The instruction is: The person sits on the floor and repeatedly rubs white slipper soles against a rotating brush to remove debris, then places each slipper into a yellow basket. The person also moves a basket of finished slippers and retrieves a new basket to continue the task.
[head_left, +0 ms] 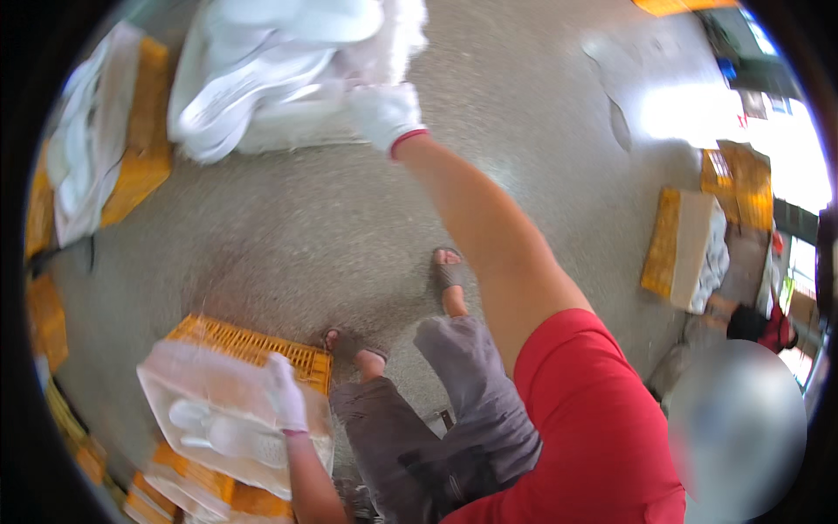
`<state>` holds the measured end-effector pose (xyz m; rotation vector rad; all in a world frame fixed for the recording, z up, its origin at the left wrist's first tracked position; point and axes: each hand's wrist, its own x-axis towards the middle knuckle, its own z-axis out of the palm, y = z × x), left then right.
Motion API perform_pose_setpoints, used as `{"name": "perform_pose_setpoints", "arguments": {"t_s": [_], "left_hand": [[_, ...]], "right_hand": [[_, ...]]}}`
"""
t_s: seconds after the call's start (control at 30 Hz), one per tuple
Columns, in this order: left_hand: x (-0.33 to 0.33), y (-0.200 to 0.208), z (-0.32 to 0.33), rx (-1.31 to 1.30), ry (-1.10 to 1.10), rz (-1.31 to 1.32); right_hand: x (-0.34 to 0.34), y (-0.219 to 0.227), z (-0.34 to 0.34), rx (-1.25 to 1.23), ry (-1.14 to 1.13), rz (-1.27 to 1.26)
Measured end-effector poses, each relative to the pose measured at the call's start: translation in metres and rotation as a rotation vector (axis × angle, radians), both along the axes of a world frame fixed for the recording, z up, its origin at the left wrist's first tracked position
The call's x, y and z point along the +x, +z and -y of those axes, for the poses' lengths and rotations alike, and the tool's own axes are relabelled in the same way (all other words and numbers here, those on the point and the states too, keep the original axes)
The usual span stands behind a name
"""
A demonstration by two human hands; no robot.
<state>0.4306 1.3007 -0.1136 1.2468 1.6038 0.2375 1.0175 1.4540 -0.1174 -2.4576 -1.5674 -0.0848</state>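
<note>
White shoe soles (218, 109) are piling high in a lined container (301, 128), upper left, right hand (384, 118) touching its edge; yellow crate (240, 341), lower left, left hand (284, 397) touching, is showing few. Neither grip's closure is showing clearly.

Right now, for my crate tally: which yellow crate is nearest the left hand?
The white-lined crate beside the grey trousers; the left hand overlaps it, the others sit farther off.

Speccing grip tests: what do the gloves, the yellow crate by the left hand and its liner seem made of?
Gloves: likely knit fabric; matt, soft-looking, red-edged cuffs.
Crate: probably moulded plastic; regular slats, even colour.
Liner: pale draped sheet, film or cloth; blur hides which.
</note>
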Motion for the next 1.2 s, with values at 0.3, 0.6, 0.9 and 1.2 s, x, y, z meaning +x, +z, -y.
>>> {"name": "perform_pose_setpoints", "arguments": {"t_s": [0.3,0.6,0.9,1.2], "left_hand": [[0.243,0.015,-0.116,-0.374,0.411,0.666],[0.195,0.0,0.115,-0.602,-0.04,0.559],[0.336,-0.024,0.381,-0.816,0.052,0.427],[0.577,0.049,0.497,-0.804,-0.533,0.656]], "right_hand": [[-0.021,0.016,0.253,-0.028,-0.195,-0.075],[-0.168,0.045,0.58,-0.249,-0.495,-0.257],[-0.093,0.048,0.881,-0.346,-0.71,-0.147],[-0.053,0.069,0.997,-0.613,-1.368,-0.444]]}}
